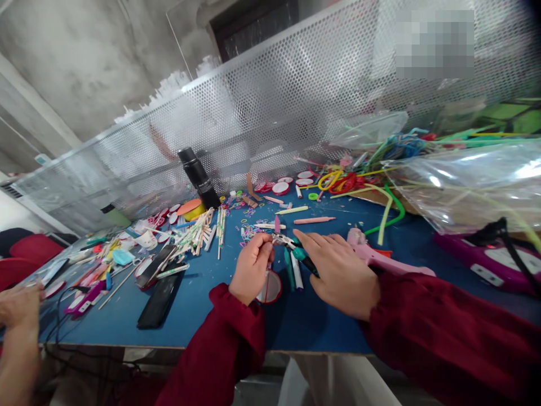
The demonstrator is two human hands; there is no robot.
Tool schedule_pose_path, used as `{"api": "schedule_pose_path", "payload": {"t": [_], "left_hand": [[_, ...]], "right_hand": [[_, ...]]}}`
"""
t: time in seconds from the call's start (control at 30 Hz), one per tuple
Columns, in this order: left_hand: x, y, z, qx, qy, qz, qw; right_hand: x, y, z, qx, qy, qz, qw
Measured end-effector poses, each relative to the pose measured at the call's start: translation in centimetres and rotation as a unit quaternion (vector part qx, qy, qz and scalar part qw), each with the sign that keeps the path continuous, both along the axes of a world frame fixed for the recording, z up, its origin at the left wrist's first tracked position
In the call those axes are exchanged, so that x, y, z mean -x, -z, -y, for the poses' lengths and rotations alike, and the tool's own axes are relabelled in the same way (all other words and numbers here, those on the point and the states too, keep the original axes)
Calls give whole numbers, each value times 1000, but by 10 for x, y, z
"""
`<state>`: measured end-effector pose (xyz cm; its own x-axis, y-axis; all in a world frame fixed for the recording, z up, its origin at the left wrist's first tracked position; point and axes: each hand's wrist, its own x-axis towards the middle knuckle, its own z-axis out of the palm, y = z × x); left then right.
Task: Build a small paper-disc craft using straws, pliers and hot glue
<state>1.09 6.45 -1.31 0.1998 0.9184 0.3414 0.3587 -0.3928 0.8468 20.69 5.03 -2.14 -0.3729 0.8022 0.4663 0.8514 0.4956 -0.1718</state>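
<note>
Right hand (344, 276) grips one pair of pliers (301, 255) over the blue table (203, 318), near centre; left hand (252, 270) pinches a tiny piece (276, 239) at its tip. One black bottle (199, 177), far left, lettering unreadable.

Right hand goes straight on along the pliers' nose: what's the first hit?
Likely the left hand, just past the nose of the pliers in the right hand; whether they touch is unclear.
</note>
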Motion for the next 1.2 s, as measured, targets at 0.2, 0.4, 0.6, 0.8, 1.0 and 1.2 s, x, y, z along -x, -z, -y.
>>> {"api": "schedule_pose_path", "payload": {"t": [0.2, 0.4, 0.6, 0.8, 1.0, 1.2], "left_hand": [[-1, -4, 1, -10, 6, -19, 1000], [-1, -4, 2, -5, 8, -24, 1000], [-1, -3, 2, -8, 7, -26, 1000], [-2, -5, 3, -14, 4, -24, 1000], [-2, -7, 4, -8, 6, -27, 1000], [-2, -7, 4, -14, -1, -34, 999]], "right_hand": [[2, -2, 1, 21, -3, -9, 1000], [3, -2, 1, 25, -10, -18, 999], [2, 0, 0, 37, -21, -30, 999], [3, 1, -1, 28, -26, -34, 999], [2, -3, 2, 26, -15, -22, 999], [2, -5, 3, 23, -12, -16, 1000]]}}
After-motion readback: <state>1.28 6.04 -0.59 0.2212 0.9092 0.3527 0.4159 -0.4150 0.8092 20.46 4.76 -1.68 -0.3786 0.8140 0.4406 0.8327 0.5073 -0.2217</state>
